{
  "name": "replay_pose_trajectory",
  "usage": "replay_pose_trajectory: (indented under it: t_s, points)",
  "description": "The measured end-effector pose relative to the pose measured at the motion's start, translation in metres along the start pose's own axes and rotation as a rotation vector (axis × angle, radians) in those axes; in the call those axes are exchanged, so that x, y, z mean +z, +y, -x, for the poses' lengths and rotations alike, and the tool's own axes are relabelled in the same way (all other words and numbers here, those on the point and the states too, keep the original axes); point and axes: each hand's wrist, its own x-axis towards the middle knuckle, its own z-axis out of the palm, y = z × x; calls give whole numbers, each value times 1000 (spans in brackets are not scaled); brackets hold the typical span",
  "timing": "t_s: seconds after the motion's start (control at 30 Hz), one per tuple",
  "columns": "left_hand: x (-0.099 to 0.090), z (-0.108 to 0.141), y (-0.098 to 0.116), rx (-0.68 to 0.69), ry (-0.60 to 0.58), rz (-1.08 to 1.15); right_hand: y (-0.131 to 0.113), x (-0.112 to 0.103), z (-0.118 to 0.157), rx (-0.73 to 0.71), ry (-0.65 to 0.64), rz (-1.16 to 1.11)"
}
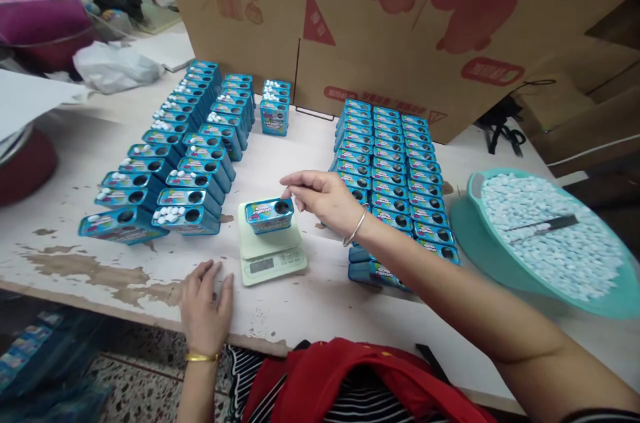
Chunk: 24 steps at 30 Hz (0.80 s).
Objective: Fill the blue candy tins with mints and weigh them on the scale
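Observation:
A blue candy tin (270,215) with a dark round hole in its top sits on a pale green digital scale (273,246). My right hand (325,201) reaches over from the right, fingers stretched toward the tin's far right corner. The fingertips are at that corner; whether they touch it I cannot tell. My left hand (204,303) lies on the table's front edge, left of the scale, with its fingers spread and nothing in them.
Rows of blue tins (173,116) stand at left, many topped with small white candies. More tins (387,169) form a block at right, partly behind my right arm. A turquoise basin (473,263) of pale candies holds a dark-handled tool (555,223). Behind rises a large cardboard box (270,16).

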Motion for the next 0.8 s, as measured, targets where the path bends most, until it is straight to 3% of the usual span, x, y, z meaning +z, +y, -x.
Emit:
replay_pose_trajectory:
  t_s: [0.17,0.43,0.8]
  points:
    - [1,1,0,-25,-4,8,-6,-6,9,54,-3,-156]
    - [0,1,1,-37,-18,12,-3,-15,13,46,33,-118]
    - [-1,0,2,-30,-21,6,-3,4,4,-4,-3,6]
